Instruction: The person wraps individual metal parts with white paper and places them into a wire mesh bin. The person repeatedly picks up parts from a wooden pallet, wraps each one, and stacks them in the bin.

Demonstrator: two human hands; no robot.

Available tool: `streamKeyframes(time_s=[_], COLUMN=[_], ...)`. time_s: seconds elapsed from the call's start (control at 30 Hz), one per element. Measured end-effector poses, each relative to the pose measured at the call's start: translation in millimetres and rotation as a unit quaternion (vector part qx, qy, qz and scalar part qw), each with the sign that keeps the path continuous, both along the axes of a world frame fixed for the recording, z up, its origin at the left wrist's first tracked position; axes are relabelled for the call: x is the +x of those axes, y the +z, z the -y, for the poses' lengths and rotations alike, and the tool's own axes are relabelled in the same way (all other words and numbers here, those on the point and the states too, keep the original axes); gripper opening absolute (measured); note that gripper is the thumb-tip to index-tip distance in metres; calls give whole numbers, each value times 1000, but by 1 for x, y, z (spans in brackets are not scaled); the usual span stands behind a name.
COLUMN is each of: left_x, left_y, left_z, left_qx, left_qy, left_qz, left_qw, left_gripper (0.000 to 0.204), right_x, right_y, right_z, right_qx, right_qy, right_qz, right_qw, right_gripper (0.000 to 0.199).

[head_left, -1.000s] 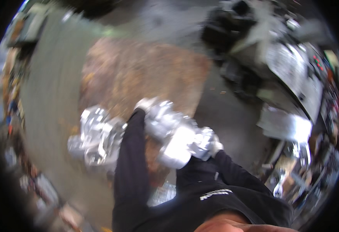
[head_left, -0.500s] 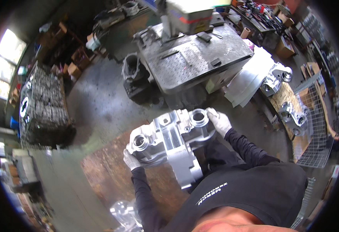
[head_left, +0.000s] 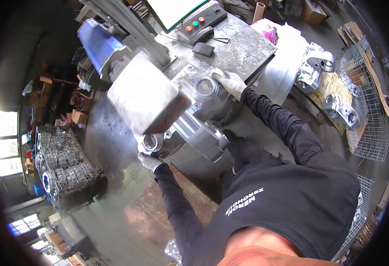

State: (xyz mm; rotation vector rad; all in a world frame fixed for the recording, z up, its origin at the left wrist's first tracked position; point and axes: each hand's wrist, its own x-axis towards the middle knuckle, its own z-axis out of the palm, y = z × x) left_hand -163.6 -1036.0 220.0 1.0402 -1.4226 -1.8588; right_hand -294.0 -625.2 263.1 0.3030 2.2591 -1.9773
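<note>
A large cast-metal housing (head_left: 197, 132), bright silver with two round bored openings, is held out in front of me. My left hand (head_left: 150, 162), in a pale work glove, grips the end by the lower-left bore. At the other end, beside the upper-right bore, my gloved right hand (head_left: 231, 84) is closed on the edge. A pale blocky machine head (head_left: 143, 95) hides part of the housing between the bores. The housing's far end overlaps the near side of the metal worktable (head_left: 243, 42); whether it touches cannot be seen.
On the worktable are a control box (head_left: 203, 22) with coloured buttons and a dark flat block (head_left: 203, 48). Similar castings (head_left: 310, 71) lie to the right beside wire mesh (head_left: 372, 111). A wire cage of metal parts (head_left: 65, 164) stands left; a brown board (head_left: 167, 208) lies on the floor.
The housing has moved forward, away from the brown board to the worktable and under the machine head, with both hands still on it. My view has shifted closer to the machine.
</note>
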Motion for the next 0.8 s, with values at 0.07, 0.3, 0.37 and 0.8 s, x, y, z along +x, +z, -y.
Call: streamKeyframes(time_s=[0.07,0.3,0.37,0.8], left_x=[-14,-29,-28,-22], left_y=[2,3,-8,-39], left_z=[-17,-27,-17,-6], left_qx=[43,-8,-34,-96], left_qy=[-17,-12,-22,-18], left_qz=[-27,70,76,52], left_qw=[999,997,996,994], left_gripper=[46,43,42,35], right_x=[-27,-43,-46,-34], right_y=[-11,-55,-62,-66], right_z=[-4,-14,-14,-89], right_qx=[-8,-46,-23,179], right_qy=[-17,-4,-2,144], right_qz=[26,92,87,115], right_qw=[999,995,996,966], right_gripper=[57,60,54,62])
